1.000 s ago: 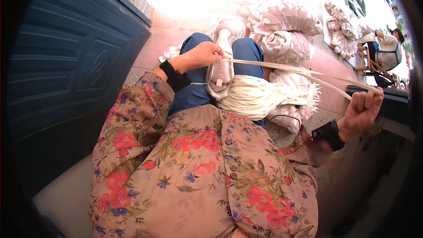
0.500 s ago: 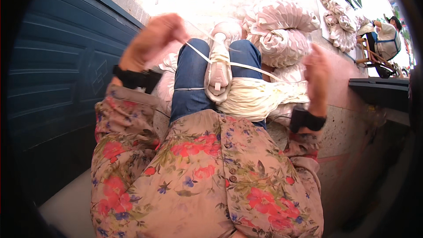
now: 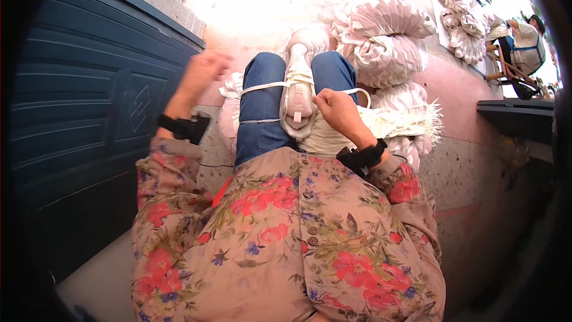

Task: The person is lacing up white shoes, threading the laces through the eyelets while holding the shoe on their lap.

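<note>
A pale pink and white sneaker (image 3: 298, 98) rests between my knees, its toe end away from me and a tab at the near end. A flat white shoelace (image 3: 265, 86) crosses it and lies over my left thigh; its other side curves in a loop beyond my right hand. My right hand (image 3: 339, 113) is closed in a pinch at the sneaker's right edge, seemingly on the lace. Left of my knee, my left hand (image 3: 205, 74) is raised with slightly blurred fingers apart, nothing seen in them. Cream laces (image 3: 405, 120) lie bundled across my right thigh.
Stacked, coiled rows of pale pink shoe pieces (image 3: 384, 42) stand beyond my right knee. A dark blue panelled door (image 3: 77, 89) runs along the left. At the far right a person (image 3: 527, 48) sits near more bundles (image 3: 465, 30). A dark ledge (image 3: 512, 113) juts in at the right.
Both hands were spread wide pulling the lace ends. My right hand has come in to the sneaker; my left has let go and moved down, and its lace end lies over my thigh.
</note>
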Tool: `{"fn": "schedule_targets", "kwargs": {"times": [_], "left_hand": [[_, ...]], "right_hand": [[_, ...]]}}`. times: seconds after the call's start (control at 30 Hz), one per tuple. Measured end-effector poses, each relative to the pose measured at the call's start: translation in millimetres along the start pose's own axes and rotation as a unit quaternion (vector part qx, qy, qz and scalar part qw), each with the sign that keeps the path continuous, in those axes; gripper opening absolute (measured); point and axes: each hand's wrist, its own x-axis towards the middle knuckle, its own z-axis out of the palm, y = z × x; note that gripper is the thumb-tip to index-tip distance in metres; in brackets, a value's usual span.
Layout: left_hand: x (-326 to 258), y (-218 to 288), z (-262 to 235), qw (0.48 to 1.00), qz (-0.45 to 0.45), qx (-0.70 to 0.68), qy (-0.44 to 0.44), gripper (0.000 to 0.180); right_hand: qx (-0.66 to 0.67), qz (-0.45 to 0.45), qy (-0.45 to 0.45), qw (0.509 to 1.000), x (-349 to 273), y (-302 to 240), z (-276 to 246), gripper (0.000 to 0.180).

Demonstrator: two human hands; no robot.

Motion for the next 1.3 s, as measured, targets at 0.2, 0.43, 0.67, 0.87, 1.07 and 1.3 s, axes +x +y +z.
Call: {"fn": "schedule_targets", "kwargs": {"times": [0.2,0.43,0.67,0.87,1.07,1.3], "left_hand": [[-11,7,102,0.972,0.141,0.157,-0.104,0.022],[-26,9,135,0.885,0.223,0.408,-0.028,0.017],[-26,9,128,0.844,0.239,0.479,-0.013,0.014],[-23,9,125,0.845,0.217,0.488,-0.019,0.015],[-23,14,126,0.86,0.183,0.475,-0.028,0.016],[-17,11,121,0.9,0.173,0.397,-0.038,0.016]], "right_hand": [[0.044,0.025,0.031,0.998,-5,9,-5,0.027],[0.072,0.049,0.015,0.996,-2,18,-8,0.027],[0.082,0.062,0.012,0.995,1,18,-7,0.028],[0.096,0.054,0.069,0.992,-1,6,-7,0.022],[0.181,-0.052,0.098,0.977,10,-4,17,0.023],[0.045,-0.042,0.102,0.993,16,-6,26,0.025]]}}
